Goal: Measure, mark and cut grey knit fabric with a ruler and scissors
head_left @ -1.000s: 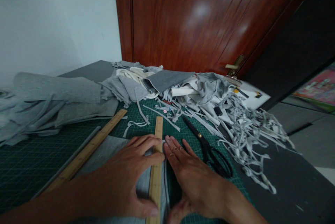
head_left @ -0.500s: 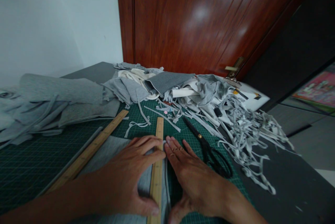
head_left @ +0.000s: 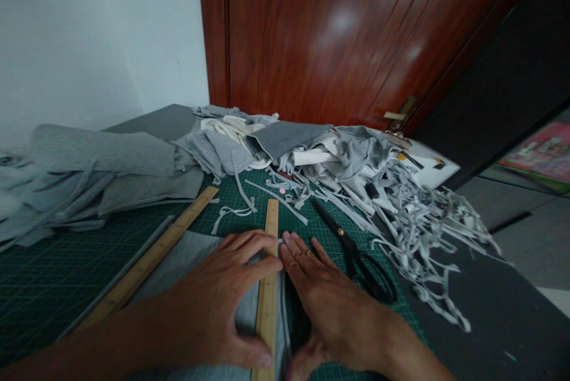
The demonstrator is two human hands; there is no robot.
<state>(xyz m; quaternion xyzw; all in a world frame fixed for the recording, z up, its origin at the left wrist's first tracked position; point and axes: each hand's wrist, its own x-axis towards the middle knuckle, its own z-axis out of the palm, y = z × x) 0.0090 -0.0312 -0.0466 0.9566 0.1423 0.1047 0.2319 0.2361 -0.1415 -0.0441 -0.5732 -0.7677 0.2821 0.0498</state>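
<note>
Two wooden rulers point(head_left: 268, 286) point(head_left: 151, 259), one pair of black scissors point(head_left: 356, 259), two hands point(head_left: 214, 304) point(head_left: 329, 304) and one green cutting mat point(head_left: 44, 280).

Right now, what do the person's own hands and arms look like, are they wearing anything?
Both the left hand and the right hand are bare: no gloves, rings or watch show. The forearms are uncovered too, with no sleeve in view as far as the frame's lower edge. Fingernails look short and plain.

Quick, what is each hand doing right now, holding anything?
Left hand: open, pressed flat on the long wooden ruler and grey fabric sheet.
Right hand: open, flat on the green cutting mat, holding nothing.
</note>
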